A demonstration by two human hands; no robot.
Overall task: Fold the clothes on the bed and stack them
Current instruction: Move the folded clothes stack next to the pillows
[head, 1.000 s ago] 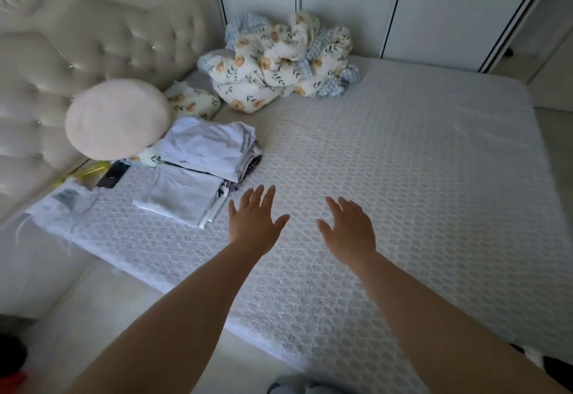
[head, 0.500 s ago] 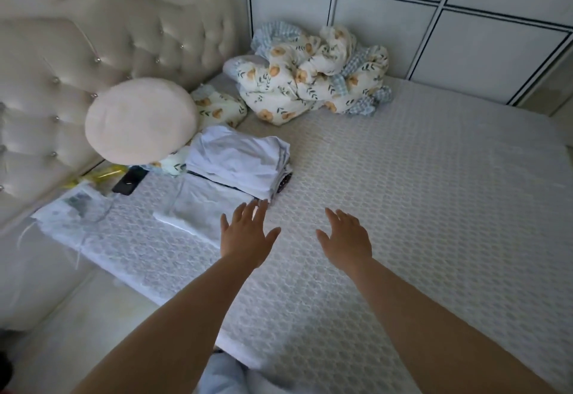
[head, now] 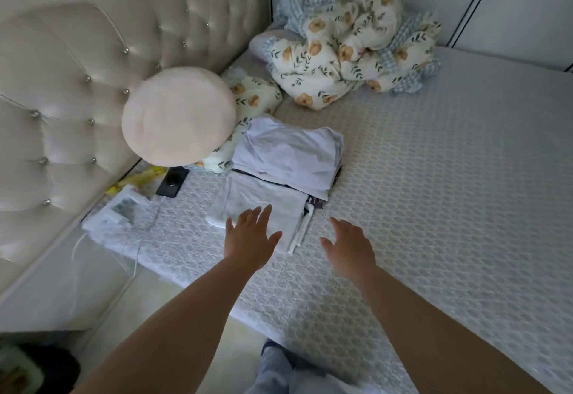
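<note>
The folded white garment (head: pixel 259 204) lies flat on the bed (head: pixel 434 192) near its front edge, a neat rectangle with a thin white strap or trim showing along its right side. Just behind it, overlapping its far edge, sits a stack of folded pale clothes (head: pixel 291 155), with a dark patterned piece peeking out beneath. That makes two folded piles, side by side and touching.

Both arms reach forward over the mattress, palms down. The left hand (head: pixel 249 240) hovers at the near edge of the folded white garment, fingers straight and spread, thumb out; whether it touches the cloth I cannot tell. The right hand (head: pixel 350 245) is just right of the garment, over bare mattress, fingers relaxed and slightly parted, gripping nothing.

Left of the garment lie a black phone (head: pixel 172 183) and a white cable (head: pixel 145 223). Behind the stack rests one round cream cushion (head: pixel 178 116) against the tufted headboard (head: pixel 77 83), and farther back one crumpled floral quilt (head: pixel 344 49).
</note>
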